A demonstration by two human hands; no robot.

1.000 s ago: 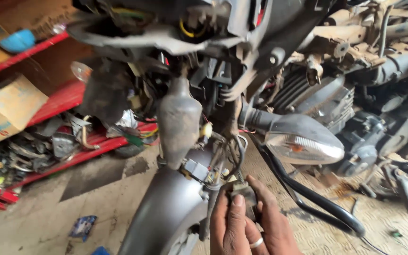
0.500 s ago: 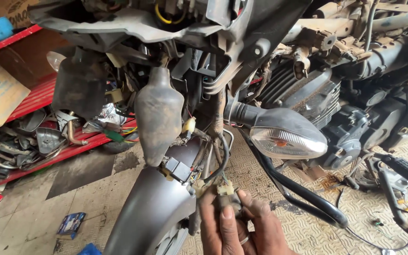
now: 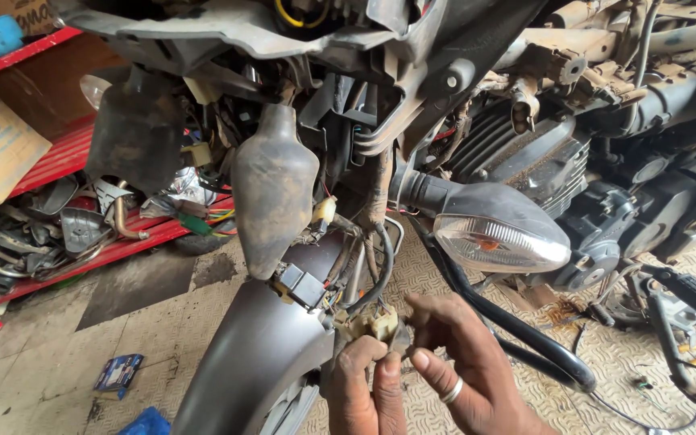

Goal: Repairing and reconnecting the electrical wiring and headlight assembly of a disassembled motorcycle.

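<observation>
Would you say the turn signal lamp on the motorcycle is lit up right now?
No, the turn signal lamp is unlit: its clear lens shows no glow, only the small orange bulb inside.

A small, grimy cream-coloured plastic wiring connector (image 3: 374, 322) hangs at the end of a bundle of thin black cables (image 3: 368, 282) that drops from behind the dusty grey rubber boot (image 3: 271, 185). It sits just below and to the right of that boot, beside the upper edge of the grey mudguard. The connector is blocky, tilted, with its open face turned roughly upward. A darker piece touches its right side; whether this is a mating half cannot be told. The cables curve in a loop above it.
</observation>
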